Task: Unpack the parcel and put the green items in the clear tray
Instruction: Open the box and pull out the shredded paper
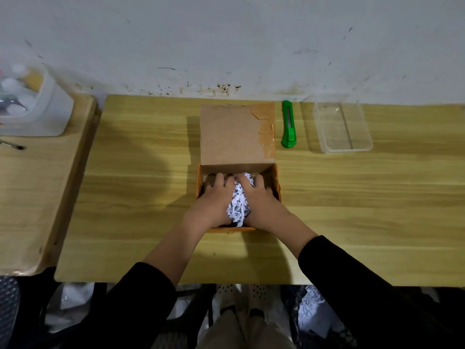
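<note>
An open cardboard parcel (236, 137) sits mid-table, its lid flap standing up toward the wall. Inside lies shredded white printed paper (238, 205). My left hand (212, 199) and my right hand (260, 200) are both down in the box, cupped around the paper wad from either side with curled fingers. Whatever lies under the paper is hidden. A green utility knife (288, 124) lies right of the lid. The clear tray (319, 114) stands farther right near the wall, with nothing in it.
A wooden table (352, 210) runs against a stained white wall. A second table (37, 197) to the left carries a white bin (55, 109) with bottles and a dark pen (15, 146).
</note>
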Demonstrator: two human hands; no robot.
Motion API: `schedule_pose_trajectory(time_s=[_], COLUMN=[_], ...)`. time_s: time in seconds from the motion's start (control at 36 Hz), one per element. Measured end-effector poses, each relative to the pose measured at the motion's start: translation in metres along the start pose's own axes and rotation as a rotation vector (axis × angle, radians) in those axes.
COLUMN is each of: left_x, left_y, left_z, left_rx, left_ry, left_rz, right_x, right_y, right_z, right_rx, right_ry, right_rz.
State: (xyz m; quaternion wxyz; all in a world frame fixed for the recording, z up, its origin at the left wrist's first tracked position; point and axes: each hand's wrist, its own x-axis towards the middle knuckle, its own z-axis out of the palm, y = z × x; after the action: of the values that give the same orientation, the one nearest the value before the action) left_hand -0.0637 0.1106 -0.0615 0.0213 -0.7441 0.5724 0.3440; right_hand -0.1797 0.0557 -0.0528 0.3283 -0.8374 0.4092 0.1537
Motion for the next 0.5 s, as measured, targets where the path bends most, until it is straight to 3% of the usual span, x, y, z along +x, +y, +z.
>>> schedule_pose_trajectory(time_s=[0.28,0.5], left_x=[0.001,-0.003], left_y=[0.002,0.006], left_z=[0.004,0.006], left_rx=[-0.174,-0.152], left_ry=[0.062,0.250], left_rz=[-0.055,-0.029], right_x=[0.000,0.003], right_y=[0.002,0.002], right_z=[0.005,0.011], right_rx=[-0.026,0.004], right_ry=[0.097,0.246], right_rz=[-0.031,-0.040])
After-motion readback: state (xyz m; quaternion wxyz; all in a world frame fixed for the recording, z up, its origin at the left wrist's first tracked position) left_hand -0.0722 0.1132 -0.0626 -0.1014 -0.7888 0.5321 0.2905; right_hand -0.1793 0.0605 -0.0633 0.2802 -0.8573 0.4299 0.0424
